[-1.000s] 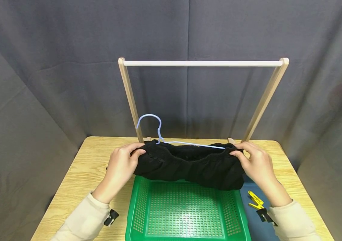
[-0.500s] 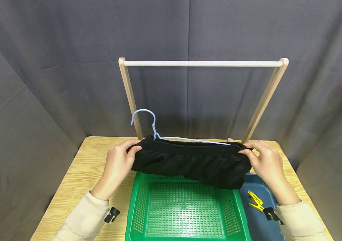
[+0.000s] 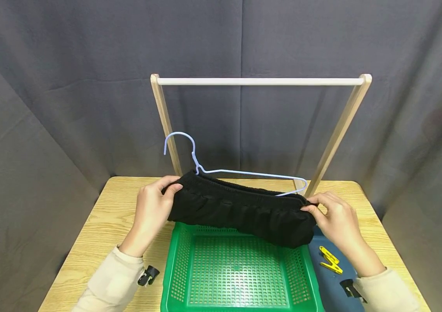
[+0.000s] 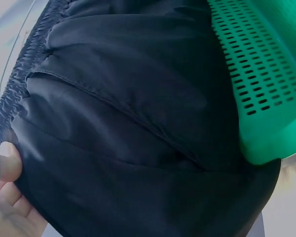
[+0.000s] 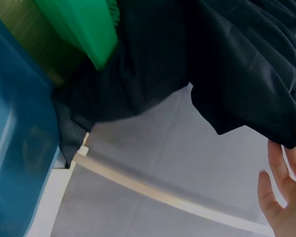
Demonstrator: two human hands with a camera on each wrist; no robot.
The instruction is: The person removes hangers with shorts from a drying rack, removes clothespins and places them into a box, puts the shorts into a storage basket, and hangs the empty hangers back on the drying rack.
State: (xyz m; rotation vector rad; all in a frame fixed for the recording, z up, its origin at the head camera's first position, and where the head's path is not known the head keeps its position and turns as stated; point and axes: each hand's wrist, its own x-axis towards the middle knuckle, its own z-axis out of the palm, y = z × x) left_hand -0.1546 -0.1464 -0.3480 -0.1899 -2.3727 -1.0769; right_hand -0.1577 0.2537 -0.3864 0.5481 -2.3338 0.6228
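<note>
Black shorts with a gathered elastic waistband are stretched sideways between both hands, above the back of the green basket. My left hand pinches the waistband's left end between thumb and fingers. At the right end, my right hand pinches the waistband the same way. A pale blue hanger is partly inside the waist opening, its hook upright at the left. The hanger's right corner sticks out above the waistband, apart from my right fingers. Its left part is hidden by cloth. A side seam shows close up in the left wrist view.
The green perforated basket stands on the wooden table below the shorts. At its right lies a blue tray with yellow clothespins. Behind rises a wooden rack with a white bar, before a grey curtain.
The hanger's hook has moved up and left, and its right corner has come out above the waistband. My right hand went right, then back left and lower. My left hand shifted slightly left and up.
</note>
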